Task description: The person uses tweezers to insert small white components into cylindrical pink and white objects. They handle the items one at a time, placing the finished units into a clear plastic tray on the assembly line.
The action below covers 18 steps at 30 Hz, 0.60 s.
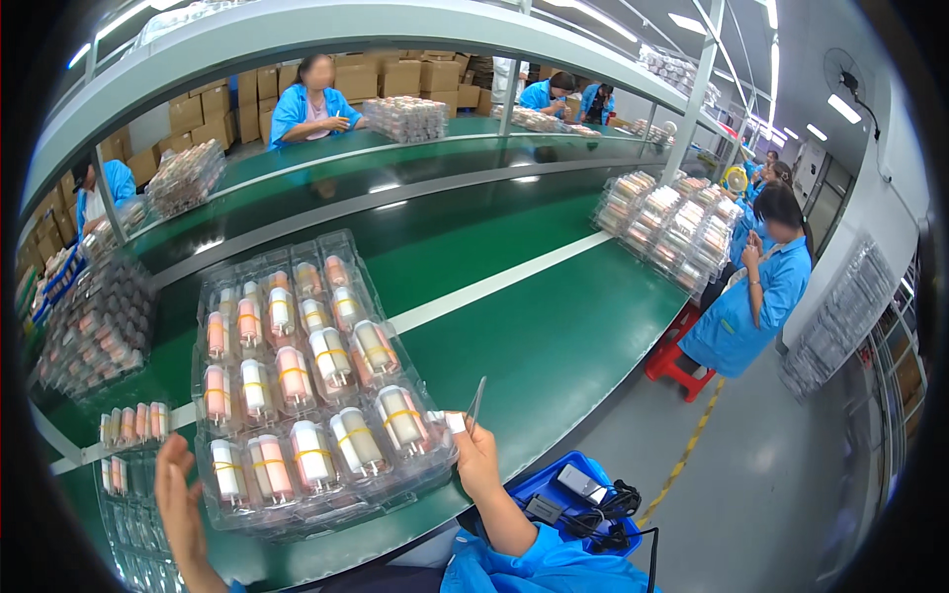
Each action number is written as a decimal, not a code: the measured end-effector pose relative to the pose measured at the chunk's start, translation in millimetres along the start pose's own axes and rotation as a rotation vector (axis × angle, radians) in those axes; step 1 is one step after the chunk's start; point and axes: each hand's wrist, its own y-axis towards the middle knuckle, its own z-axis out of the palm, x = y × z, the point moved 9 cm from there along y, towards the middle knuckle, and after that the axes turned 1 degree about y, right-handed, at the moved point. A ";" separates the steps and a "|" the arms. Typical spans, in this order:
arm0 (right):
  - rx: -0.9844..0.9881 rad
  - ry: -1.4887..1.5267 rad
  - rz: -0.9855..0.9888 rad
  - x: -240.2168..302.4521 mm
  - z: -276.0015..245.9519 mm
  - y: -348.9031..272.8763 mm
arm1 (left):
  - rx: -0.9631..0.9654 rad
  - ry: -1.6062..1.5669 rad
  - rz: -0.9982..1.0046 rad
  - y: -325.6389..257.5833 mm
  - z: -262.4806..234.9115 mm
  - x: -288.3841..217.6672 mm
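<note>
A stack of clear plastic trays lies in front of me on the green bench. In the top tray's compartments stand pink, white and grey cylinders, bundled with yellow bands. My left hand is beside the tray's near left corner, fingers stretched out and holding nothing. At the tray's right edge, my right hand is closed round a thin metal tool that points upward; its exact kind is unclear. A small white piece shows at its fingertips, partly hidden.
A smaller tray with cylinders sits at the left. Filled trays are piled at the far left and far right. A blue bin with cables is by my right forearm. Co-workers in blue sit around; a metal rail crosses overhead.
</note>
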 end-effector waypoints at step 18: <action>-0.062 0.003 -0.017 11.2 -7.4 2.2 | 0.123 -0.665 -0.250 -54.2 81.7 67.8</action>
